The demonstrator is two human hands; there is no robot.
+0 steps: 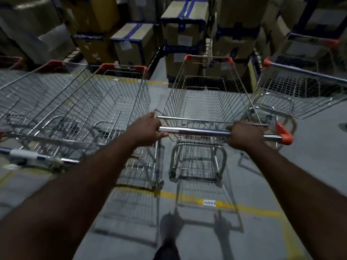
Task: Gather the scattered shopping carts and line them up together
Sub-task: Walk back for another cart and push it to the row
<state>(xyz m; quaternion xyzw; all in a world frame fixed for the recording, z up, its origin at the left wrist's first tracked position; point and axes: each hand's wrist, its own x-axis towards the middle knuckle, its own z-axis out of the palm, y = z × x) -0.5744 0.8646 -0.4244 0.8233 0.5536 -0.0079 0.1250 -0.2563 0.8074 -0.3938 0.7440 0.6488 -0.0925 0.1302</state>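
A wire shopping cart (206,102) with orange corner caps stands straight ahead of me. My left hand (148,131) grips the left end of its chrome handle bar (195,131). My right hand (244,136) grips the same bar near its right end. Close on the left stand two more carts (90,102), side by side and facing the same way. To the right, another cart (300,87) sits turned at an angle, its blue handle toward me.
Stacked cardboard boxes (185,27) with blue tape form a wall just beyond the carts. The grey floor carries a yellow painted line (244,207) with a small white label. My foot (169,231) shows at the bottom.
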